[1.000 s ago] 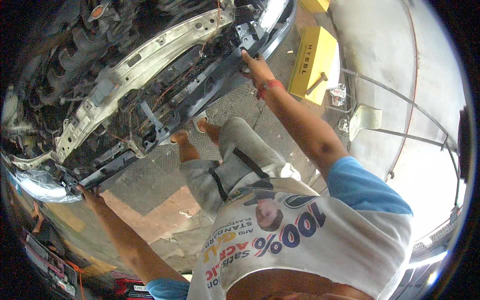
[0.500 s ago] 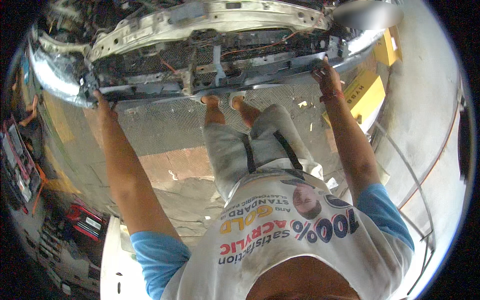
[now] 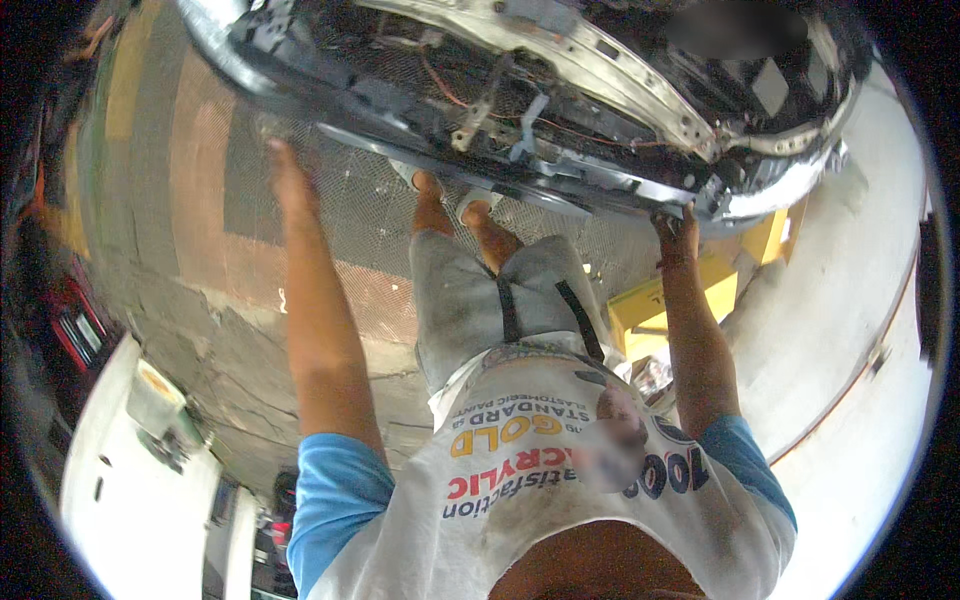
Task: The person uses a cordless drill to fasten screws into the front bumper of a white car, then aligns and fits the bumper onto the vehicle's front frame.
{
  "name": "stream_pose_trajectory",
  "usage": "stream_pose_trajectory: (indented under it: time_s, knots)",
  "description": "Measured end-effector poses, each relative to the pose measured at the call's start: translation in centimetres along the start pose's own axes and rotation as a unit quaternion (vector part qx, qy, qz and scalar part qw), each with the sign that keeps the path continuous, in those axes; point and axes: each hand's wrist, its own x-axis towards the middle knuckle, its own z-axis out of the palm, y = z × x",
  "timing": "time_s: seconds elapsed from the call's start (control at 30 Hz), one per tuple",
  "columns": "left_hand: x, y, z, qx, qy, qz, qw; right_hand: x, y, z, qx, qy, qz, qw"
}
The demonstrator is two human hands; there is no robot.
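A dark grey car bumper [image 3: 455, 160] runs across the front end of a stripped car, its face curving away to both sides. My right hand [image 3: 678, 238] is closed over the bumper's edge near its right end, below the headlight area. Apart from the bumper, my left hand [image 3: 292, 185] hangs over the floor, left of my feet; motion smears its fingers. Behind the bumper lies a pale metal crossbeam [image 3: 600, 62], with a grey upright bracket [image 3: 527, 128] and a thin orange wire in front of it.
Yellow cardboard boxes [image 3: 672, 303] stand on the right, beside my right forearm. A white panel [image 3: 125, 470] and a pale tub [image 3: 155, 395] are at the lower left. My slippered feet [image 3: 428, 183] stand close under the bumper on textured matting.
My left hand has come off the bumper's left end. My right hand still grips the right end. The view has turned, so the car front now slants down to the right.
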Motion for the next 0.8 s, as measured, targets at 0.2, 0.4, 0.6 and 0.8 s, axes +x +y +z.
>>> stream_pose_trajectory:
  time_s: [0.2, 0.4, 0.6, 0.8]
  knots:
    - [-20.8, -27.2, -12.5, 0.378, -0.091, -0.098, 0.916, -1.1, -1.5, 2.2, -0.023, -0.042, -0.031, 0.998]
    - [-42.8, -42.5, -20.8, 0.608, -0.355, -0.227, 0.673, 0.6, -0.7, -0.3, 0.020, -0.113, -0.030, 0.993]
    - [-39.6, -35.7, -16.1, 0.273, -0.087, -0.261, 0.922, 5.2, 0.2, -0.1, 0.063, -0.176, -0.053, 0.981]
    - [-31.4, -17.8, -11.0, 0.157, 0.059, -0.042, 0.985, 7.3, -0.1, -0.3, -0.005, -0.177, -0.062, 0.982]
